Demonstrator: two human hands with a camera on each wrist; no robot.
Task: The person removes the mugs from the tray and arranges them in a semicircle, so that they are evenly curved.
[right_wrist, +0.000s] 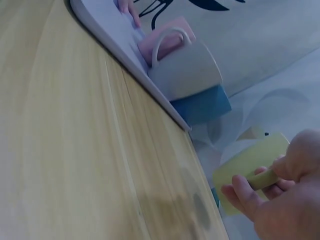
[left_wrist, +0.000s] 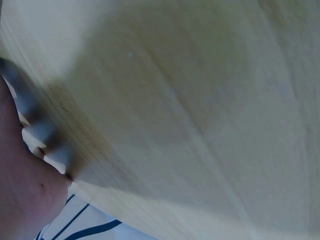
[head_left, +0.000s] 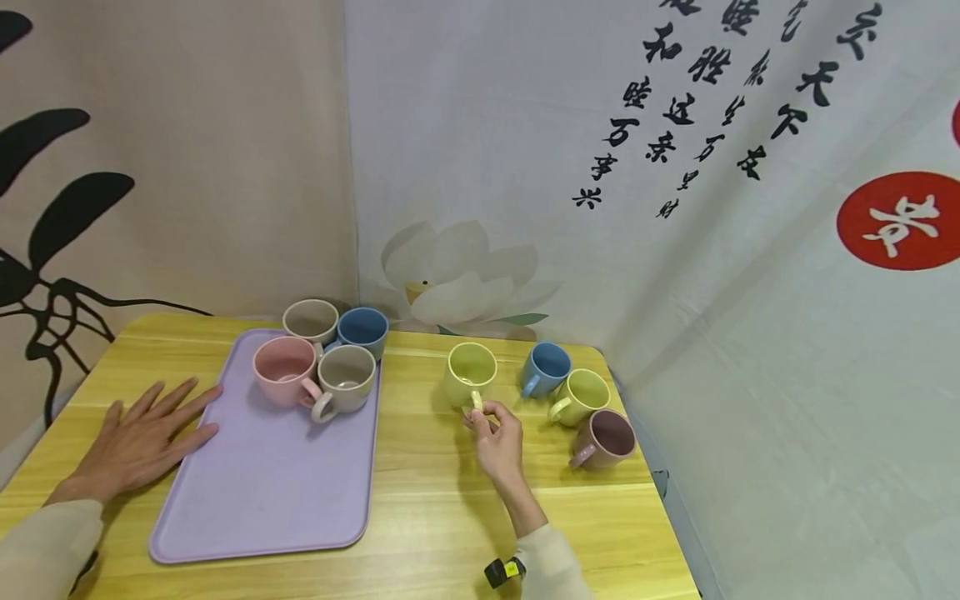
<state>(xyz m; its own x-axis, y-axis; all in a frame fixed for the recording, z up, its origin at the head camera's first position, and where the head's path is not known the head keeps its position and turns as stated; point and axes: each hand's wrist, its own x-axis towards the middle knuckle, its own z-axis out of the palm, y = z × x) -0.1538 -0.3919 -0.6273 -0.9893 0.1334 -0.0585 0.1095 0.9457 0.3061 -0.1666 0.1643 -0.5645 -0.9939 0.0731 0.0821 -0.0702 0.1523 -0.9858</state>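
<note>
My right hand (head_left: pixel 501 442) pinches the handle of a yellow-green mug (head_left: pixel 467 387) between thumb and fingers, right of the tray. In the right wrist view this mug (right_wrist: pixel 250 162) appears raised off the table, with a shadow below it. My left hand (head_left: pixel 142 446) lies flat with fingers spread, fingertips at the left rim of a lilac tray (head_left: pixel 277 500). At the tray's far end stand a pink mug (head_left: pixel 281 379), a front beige mug (head_left: pixel 348 396), a rear beige mug (head_left: pixel 310 321) and a blue mug (head_left: pixel 363 332), grouped closely.
To the right stand another blue mug (head_left: pixel 546 367), a second yellow-green mug (head_left: pixel 583 398) and a mauve mug (head_left: pixel 606 442), close together. The wooden table (head_left: pixel 427 517) ends at a printed cloth backdrop (head_left: pixel 480 167) behind and on the right.
</note>
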